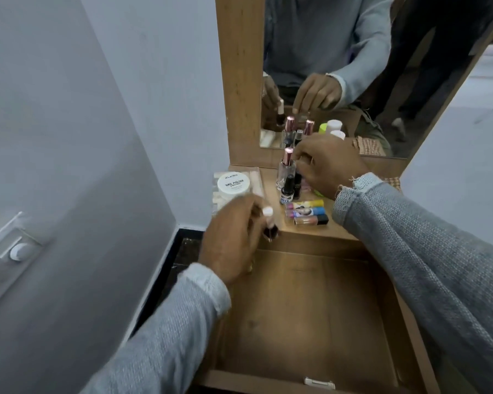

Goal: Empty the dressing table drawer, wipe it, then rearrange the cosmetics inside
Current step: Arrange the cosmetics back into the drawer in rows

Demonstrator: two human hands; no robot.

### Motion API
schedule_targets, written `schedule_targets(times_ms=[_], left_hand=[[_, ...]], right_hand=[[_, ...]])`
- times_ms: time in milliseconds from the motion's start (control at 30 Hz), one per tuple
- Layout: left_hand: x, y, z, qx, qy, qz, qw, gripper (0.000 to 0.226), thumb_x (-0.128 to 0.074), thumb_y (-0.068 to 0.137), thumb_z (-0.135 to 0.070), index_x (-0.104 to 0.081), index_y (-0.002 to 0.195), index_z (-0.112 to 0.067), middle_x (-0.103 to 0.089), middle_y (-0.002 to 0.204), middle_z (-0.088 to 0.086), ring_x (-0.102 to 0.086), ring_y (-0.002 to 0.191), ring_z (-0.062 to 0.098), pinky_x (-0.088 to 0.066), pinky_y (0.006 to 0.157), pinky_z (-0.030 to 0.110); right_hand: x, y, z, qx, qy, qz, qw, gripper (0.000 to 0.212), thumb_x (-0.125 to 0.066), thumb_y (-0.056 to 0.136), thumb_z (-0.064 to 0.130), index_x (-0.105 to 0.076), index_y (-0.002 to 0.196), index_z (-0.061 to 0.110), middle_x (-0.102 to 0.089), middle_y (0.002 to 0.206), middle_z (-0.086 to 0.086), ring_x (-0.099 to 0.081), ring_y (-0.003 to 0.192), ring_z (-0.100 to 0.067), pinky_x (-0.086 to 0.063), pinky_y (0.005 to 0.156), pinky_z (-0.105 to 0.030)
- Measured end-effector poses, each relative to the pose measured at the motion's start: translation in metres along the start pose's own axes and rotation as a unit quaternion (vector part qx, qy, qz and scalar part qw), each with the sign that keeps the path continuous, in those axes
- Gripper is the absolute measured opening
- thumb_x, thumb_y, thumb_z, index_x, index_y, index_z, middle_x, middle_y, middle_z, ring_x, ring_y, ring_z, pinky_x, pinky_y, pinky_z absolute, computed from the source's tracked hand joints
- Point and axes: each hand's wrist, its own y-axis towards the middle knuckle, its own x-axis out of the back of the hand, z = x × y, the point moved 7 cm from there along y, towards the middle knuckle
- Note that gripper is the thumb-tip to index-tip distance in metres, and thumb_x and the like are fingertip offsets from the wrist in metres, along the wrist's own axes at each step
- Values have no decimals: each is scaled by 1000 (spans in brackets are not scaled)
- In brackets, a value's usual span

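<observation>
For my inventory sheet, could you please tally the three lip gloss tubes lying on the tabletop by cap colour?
Yellow cap: 1
Blue cap: 1
Black cap: 1
Total: 3 tubes, lying side by side on the tabletop.

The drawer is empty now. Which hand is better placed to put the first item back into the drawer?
The left hand, probably. It already holds a small bottle with a white cap right at the back edge of the open drawer. The right hand reaches among the bottles on the tabletop.
</observation>
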Motion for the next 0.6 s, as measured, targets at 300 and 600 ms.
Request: schedule_targets(times_ms=[300, 600], left_hand=[[-69, -55, 30, 90, 41, 117, 988, 10, -57, 92, -19, -61, 101, -22, -64, 108, -3, -60, 101, 15, -50, 88, 32], [-78, -64, 34, 111, 40, 145, 982, 15, -57, 93, -17, -61, 107, -19, -64, 112, 1, -59, 102, 19, -50, 89, 37]], right_hand=[[-26, -12, 13, -9, -37, 107, 994, 15, -56, 89, 22, -62, 98, 11, -60, 102, -7, -56, 92, -24, -45, 73, -32], [-10, -13, 20, -36, 30, 89, 995, 9, -61, 85, 15, -63, 93, 11, -64, 96, -6, -57, 88, -22, -51, 79, -41]])
